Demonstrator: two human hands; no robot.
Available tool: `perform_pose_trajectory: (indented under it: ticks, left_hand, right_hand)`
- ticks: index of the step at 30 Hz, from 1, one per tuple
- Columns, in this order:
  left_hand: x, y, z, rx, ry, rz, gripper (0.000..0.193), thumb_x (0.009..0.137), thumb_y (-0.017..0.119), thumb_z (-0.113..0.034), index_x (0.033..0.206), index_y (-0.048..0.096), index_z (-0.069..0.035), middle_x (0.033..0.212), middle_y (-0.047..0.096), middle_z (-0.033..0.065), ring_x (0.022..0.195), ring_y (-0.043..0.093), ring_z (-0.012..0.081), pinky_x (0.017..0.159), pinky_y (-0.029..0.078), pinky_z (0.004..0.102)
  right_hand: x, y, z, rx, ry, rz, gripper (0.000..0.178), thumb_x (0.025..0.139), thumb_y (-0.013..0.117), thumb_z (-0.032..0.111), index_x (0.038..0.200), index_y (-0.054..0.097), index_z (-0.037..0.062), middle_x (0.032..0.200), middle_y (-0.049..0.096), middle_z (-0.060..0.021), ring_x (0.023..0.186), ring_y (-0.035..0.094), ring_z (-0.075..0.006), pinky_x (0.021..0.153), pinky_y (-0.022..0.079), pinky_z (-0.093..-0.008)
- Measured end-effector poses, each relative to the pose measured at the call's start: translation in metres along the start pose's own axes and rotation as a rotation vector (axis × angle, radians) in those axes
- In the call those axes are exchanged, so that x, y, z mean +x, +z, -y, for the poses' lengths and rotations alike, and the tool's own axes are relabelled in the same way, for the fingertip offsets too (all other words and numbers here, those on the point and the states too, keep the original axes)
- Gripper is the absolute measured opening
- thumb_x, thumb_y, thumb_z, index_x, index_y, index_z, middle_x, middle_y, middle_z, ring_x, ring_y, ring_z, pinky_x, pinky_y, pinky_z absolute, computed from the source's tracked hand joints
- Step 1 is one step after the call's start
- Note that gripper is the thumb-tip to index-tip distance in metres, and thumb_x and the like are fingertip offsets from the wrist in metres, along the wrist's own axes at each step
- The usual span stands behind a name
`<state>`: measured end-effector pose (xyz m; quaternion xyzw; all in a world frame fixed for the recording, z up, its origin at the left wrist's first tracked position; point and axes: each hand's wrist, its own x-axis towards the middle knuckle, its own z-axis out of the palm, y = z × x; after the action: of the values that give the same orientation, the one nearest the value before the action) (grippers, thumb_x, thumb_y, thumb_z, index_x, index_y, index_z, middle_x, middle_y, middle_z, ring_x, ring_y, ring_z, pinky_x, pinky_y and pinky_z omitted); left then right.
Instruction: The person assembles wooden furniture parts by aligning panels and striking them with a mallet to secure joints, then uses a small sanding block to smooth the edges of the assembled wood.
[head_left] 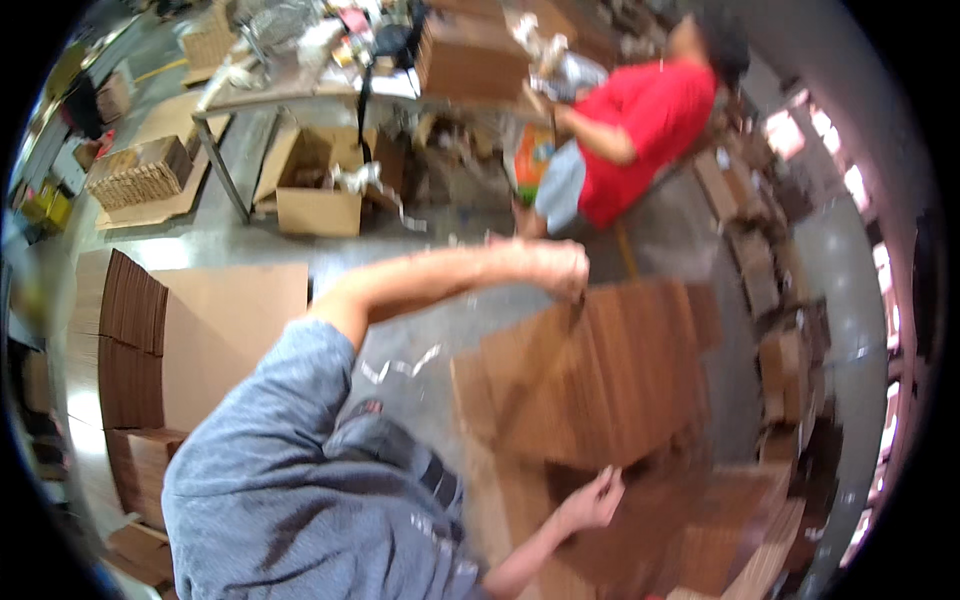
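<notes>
While the brown cardboard stack (pixel 635 375) lies between them, the left hand (pixel 558 267) looks curled at its far edge, its grip too blurred to tell; the right hand (pixel 592 503), fingertips (pixel 611 476) together, is just beside the near edge.

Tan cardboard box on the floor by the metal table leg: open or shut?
Open: the tan cardboard box has its left flap leaning outward; its inside shows.
</notes>
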<state>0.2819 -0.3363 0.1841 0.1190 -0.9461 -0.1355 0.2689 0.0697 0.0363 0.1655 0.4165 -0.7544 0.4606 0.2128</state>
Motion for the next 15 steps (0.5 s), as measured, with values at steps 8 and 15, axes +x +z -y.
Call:
perform_pose_trajectory:
  ticks: [8, 15]
  left_hand:
    - [-0.063, 0.01, -0.012, -0.188, -0.327, -0.187, 0.018, 0.083, 0.063, -0.015, 0.091, 0.068, 0.001, 0.082, 0.066, 0.0209, 0.076, 0.065, 0.0353, 0.066, 0.05, 0.042]
    - [-0.418, 0.185, -0.05, -0.186, -1.263, 0.209, 0.023, 0.077, 0.062, -0.02, 0.075, 0.064, 0.002, 0.074, 0.063, 0.0254, 0.071, 0.063, 0.043, 0.063, 0.05, 0.0491]
  right_hand:
    - [-0.057, -0.01, -0.037, 0.132, 0.342, 0.059, 0.03, 0.09, 0.065, 0.01, 0.115, 0.058, -0.0039, 0.091, 0.066, -0.0143, 0.077, 0.062, -0.0216, 0.069, 0.053, -0.0312]
    - [-0.227, -0.013, -0.143, 0.18, 0.835, 0.968, 0.027, 0.087, 0.064, 0.01, 0.111, 0.059, -0.0019, 0.086, 0.066, -0.0096, 0.076, 0.064, -0.0201, 0.065, 0.052, -0.0292]
